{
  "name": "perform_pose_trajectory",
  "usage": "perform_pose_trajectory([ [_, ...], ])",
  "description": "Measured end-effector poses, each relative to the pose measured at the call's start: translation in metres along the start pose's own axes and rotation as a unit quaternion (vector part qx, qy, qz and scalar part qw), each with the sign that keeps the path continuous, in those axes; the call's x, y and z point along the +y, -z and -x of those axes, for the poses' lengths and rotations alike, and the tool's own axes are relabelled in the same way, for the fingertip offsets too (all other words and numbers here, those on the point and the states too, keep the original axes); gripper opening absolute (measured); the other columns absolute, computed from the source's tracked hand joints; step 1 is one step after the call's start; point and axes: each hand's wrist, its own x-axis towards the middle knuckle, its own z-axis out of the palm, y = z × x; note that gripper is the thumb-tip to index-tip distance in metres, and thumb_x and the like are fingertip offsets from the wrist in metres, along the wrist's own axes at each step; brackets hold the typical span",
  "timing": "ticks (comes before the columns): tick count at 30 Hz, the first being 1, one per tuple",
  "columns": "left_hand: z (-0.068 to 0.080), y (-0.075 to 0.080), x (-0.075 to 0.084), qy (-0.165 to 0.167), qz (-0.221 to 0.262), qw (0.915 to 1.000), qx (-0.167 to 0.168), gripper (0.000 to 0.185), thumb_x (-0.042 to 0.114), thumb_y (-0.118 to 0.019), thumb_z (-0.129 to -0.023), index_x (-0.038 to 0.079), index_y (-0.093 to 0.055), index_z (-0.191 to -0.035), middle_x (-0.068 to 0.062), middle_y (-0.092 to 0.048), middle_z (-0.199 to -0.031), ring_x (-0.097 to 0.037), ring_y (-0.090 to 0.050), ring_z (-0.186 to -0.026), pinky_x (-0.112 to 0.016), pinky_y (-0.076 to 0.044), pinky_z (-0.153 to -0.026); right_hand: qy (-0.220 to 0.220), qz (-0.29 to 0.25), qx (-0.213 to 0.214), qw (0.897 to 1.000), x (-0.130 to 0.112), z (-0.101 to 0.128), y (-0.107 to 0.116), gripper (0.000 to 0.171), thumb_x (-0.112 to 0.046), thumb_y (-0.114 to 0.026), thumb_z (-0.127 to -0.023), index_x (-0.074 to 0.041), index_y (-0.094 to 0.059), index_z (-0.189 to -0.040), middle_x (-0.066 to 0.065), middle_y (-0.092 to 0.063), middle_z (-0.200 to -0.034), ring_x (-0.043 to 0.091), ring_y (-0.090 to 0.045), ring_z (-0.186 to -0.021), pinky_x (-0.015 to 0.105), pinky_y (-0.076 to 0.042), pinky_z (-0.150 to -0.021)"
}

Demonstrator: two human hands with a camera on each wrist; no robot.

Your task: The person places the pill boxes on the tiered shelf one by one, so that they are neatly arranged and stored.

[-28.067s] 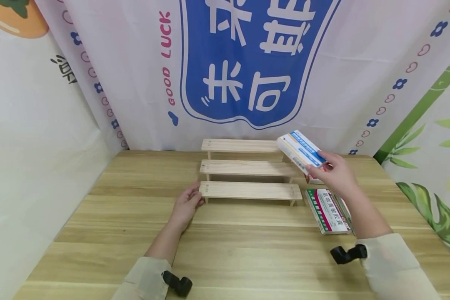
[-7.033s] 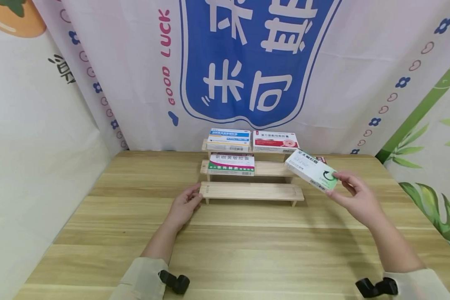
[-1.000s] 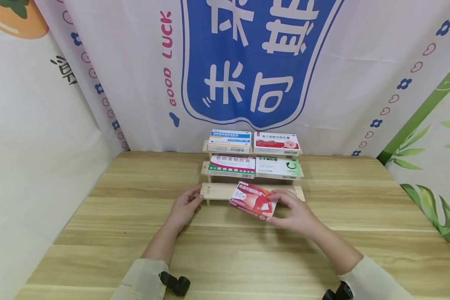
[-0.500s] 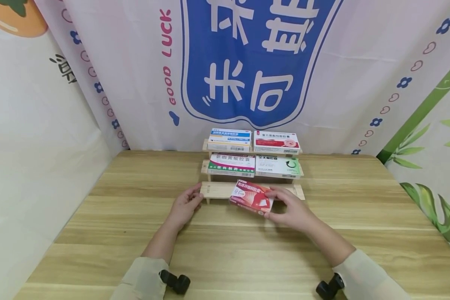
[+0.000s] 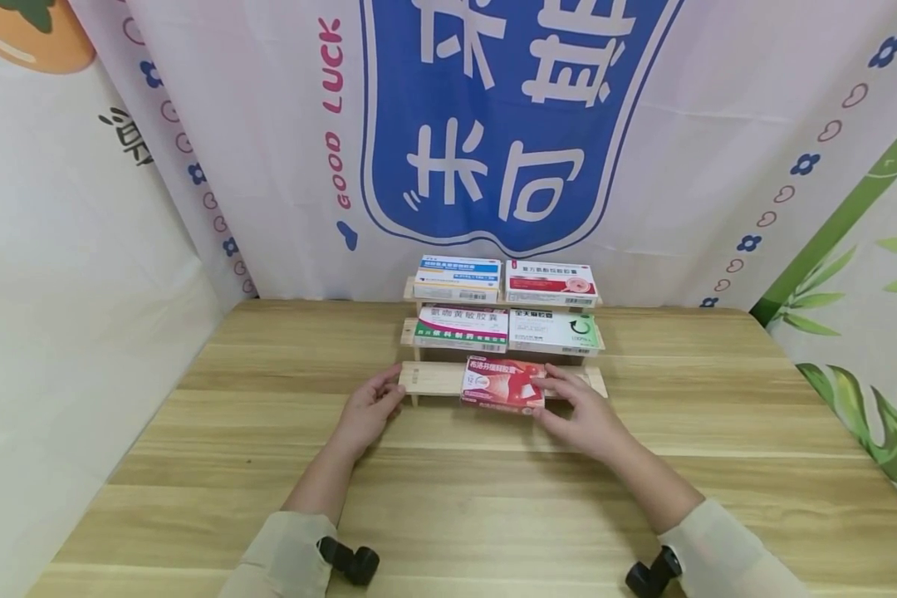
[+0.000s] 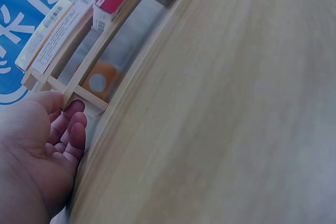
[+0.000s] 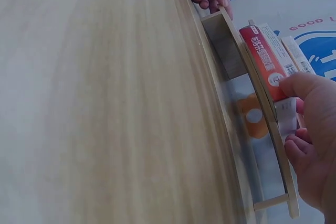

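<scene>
My right hand (image 5: 586,419) grips a red medicine box (image 5: 502,386) by its right end, thumb at the front. The box is at the middle of the lowest step (image 5: 429,379) of a three-step wooden rack, its front edge overlapping the step's front in the head view. In the right wrist view the red box (image 7: 261,59) lies along the wooden slat; whether its full weight rests there I cannot tell. At the rack's left end my left hand (image 5: 366,415) pinches the lowest step between thumb and fingers, as the left wrist view confirms.
A blue-and-white box (image 5: 458,280) and a red-and-white box (image 5: 551,283) lie on the top step. On the middle step are a green-and-magenta box (image 5: 462,329) and a white-green box (image 5: 555,331). A printed cloth (image 5: 269,166) hangs behind the wooden table (image 5: 448,515).
Over the last second the red box has moved slightly back and turned straighter with the step. Earlier, the other boxes came onto the upper steps. My left hand has stayed at the rack.
</scene>
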Motion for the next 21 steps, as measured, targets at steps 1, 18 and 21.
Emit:
perform_pose_trajectory([
  [1, -0.0001, 0.0, 0.0003, 0.001, 0.0, 1.0, 0.0, 0.041, 0.026, -0.052, -0.085, 0.027, -0.042, -0.125, -0.007, -0.057, -0.1, -0.019, -0.055, -0.082, -0.027, -0.048, -0.073, 0.004, 0.0, 0.007, 1.0, 0.0008, 0.0, -0.0006, 0.046, -0.046, -0.061, -0.074, -0.03, -0.052, -0.116, -0.003, -0.037, -0.136, 0.026, -0.034, -0.124, 0.052, -0.032, -0.097],
  [18, -0.0017, -0.0004, -0.0004, 0.001, 0.004, 1.0, 0.004, 0.041, 0.026, -0.052, -0.085, 0.028, -0.043, -0.124, -0.006, -0.057, -0.1, -0.019, -0.055, -0.081, -0.027, -0.049, -0.073, 0.01, -0.018, 0.057, 0.998, 0.0018, -0.0002, -0.0061, 0.038, -0.036, -0.061, -0.077, -0.025, -0.055, -0.113, -0.002, -0.05, -0.124, 0.019, -0.045, -0.115, 0.04, -0.04, -0.094],
  [21, -0.0016, -0.0003, -0.0001, 0.001, 0.005, 1.0, 0.006, 0.04, 0.026, -0.052, -0.085, 0.027, -0.043, -0.124, -0.007, -0.057, -0.099, -0.019, -0.055, -0.081, -0.026, -0.049, -0.072, 0.017, -0.019, 0.061, 0.998, 0.0019, -0.0002, -0.0065, 0.038, -0.037, -0.061, -0.077, -0.024, -0.055, -0.113, -0.002, -0.051, -0.123, 0.019, -0.045, -0.114, 0.039, -0.042, -0.093],
])
